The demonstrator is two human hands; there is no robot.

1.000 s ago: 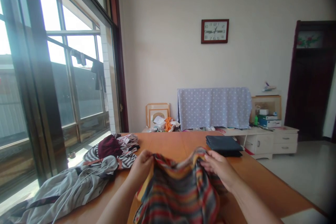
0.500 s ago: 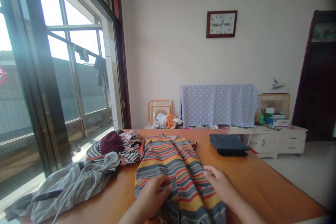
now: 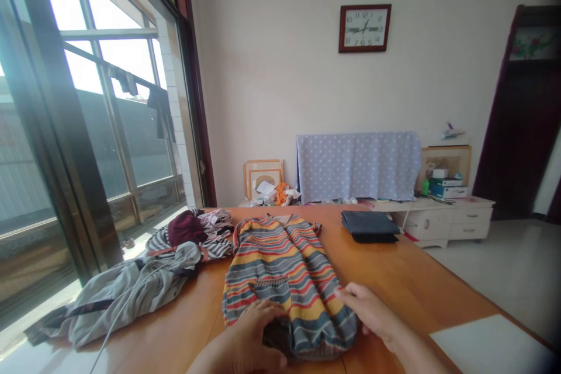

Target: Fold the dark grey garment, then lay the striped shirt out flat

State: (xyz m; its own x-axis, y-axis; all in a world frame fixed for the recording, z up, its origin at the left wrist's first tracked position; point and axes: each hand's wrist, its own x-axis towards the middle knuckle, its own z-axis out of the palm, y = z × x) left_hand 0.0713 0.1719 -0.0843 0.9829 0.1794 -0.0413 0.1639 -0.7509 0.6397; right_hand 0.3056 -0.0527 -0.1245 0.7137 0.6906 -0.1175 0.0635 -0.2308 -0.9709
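Note:
A striped short-sleeved shirt in yellow, red, grey and blue lies on the wooden table, collar pointing away from me. My left hand rests at its lower left corner, fingers over the cloth and thumb apart, with dark fabric showing between them. On the opposite side, my right hand closes on the lower right edge, thumb on top and the other fingers partly hidden beneath. The bottom hem is tucked under in a rounded edge.
To the left lie a grey garment with a white cord and a heap of dark red and striped clothes. A folded dark cloth sits at the table's far right. Windows line the left; a white cabinet stands beyond.
The shirt's lower end has been gathered and tucked, so it looks shorter. My left hand has shifted down and left, uncovering the pocket trim. My view has tilted slightly down and right.

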